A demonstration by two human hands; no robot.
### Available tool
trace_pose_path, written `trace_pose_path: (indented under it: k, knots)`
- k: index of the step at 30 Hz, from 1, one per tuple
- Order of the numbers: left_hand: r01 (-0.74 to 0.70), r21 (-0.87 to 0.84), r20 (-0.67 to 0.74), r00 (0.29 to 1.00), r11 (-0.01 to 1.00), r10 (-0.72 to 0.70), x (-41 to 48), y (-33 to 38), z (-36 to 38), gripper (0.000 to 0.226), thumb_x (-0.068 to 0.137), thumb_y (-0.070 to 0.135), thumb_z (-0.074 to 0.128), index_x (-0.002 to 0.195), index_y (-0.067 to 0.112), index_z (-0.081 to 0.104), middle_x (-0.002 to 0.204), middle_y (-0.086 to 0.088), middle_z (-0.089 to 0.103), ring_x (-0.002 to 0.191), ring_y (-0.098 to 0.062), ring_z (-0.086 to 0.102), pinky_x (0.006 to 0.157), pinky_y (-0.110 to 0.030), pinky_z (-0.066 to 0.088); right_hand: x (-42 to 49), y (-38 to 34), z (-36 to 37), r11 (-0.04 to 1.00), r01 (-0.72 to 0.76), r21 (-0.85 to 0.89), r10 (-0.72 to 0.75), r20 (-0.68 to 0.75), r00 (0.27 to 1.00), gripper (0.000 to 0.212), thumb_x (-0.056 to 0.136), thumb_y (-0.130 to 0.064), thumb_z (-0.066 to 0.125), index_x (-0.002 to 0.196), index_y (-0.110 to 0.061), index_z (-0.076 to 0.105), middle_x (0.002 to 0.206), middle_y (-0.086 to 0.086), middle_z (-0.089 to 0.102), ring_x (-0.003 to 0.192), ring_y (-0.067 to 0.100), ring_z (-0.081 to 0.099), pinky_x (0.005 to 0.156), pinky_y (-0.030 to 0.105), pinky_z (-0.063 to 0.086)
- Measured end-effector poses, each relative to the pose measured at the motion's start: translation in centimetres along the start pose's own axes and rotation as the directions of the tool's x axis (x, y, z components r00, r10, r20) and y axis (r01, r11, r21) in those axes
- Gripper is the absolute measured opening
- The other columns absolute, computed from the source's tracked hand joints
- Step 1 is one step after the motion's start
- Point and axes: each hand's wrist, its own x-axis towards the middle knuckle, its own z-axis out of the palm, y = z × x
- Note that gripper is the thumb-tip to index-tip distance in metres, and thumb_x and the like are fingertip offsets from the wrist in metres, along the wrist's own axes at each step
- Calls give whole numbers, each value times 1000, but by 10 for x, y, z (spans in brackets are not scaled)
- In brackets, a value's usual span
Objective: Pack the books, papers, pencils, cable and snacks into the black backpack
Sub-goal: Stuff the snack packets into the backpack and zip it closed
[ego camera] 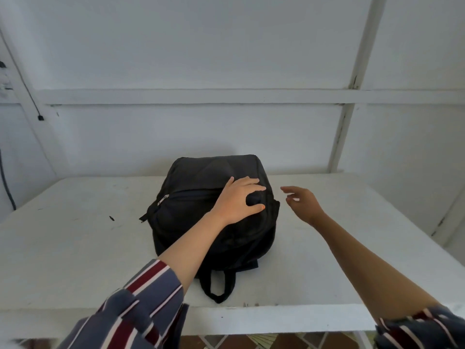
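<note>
1. Striped cloth in blue-grey, maroon and white is seen on the left sleeve (130, 313), pushed up so that the forearm is bare.
2. One black backpack (201, 197) is laid flat on the white table (75, 248), near the middle and close to the wall behind it.
3. A closed zip line is seen running across the backpack's upper face, with one pale zip pull (163, 198) at its left end.
4. One carry loop (218, 285) is seen at the backpack's near end, lying on the table toward the front edge.
5. The left hand (239, 200) is placed on top of the backpack, on its right half.
6. Its fingers (251, 188) are spread and bent, with the thumb (255, 209) below them; a fold of black fabric is pinched between thumb and fingers.
7. The right hand (303, 204) is held in the air just right of the backpack, apart from it.
8. Its fingers are loosely extended toward the backpack and nothing is held in them.
9. A second striped sleeve (422, 326) is seen at the lower right corner.
10. Two hands and one backpack are counted.
</note>
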Motion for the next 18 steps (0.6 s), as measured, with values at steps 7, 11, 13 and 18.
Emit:
trace_pose_path:
  k: [7, 11, 13, 18]
  knots:
    - [60, 86, 54, 996, 994, -65, 3, -1, 16, 48, 86, 45, 59, 131, 29, 51, 147, 7, 39, 142, -12, 20, 116, -39, 0, 9, 12, 19, 999, 26, 24, -31, 233, 972, 39, 88, 5, 49, 125, -5, 57, 120, 11, 63, 103, 25, 62, 94, 32, 47]
    - [68, 100, 52, 996, 993, -73, 2, -1, 16, 45, 87, 42, 60, 129, 27, 54, 145, 7, 41, 141, -13, 22, 116, -38, 0, 10, 14, 30, 988, -81, 132, 47, 241, 969, 33, 89, 7, 48, 120, 2, 57, 104, 13, 63, 84, 22, 57, 73, 27, 49]
    - [70, 101, 58, 995, 992, -76, 2, 0, 16, 44, 86, 42, 60, 128, 27, 55, 145, 7, 41, 141, -13, 22, 116, -39, 0, 9, 15, 31, 980, -113, 162, 73, 233, 970, 31, 89, 8, 46, 117, 3, 58, 101, 16, 64, 82, 23, 59, 76, 34, 53]
    - [72, 121, 80, 993, 990, -82, 2, 3, 14, 42, 88, 41, 58, 128, 27, 55, 146, 6, 40, 142, -14, 21, 116, -37, 0, 6, 13, 26, 995, -50, 85, 37, 156, 987, 26, 86, 3, 56, 111, 3, 65, 98, 17, 69, 75, 20, 61, 73, 25, 48]
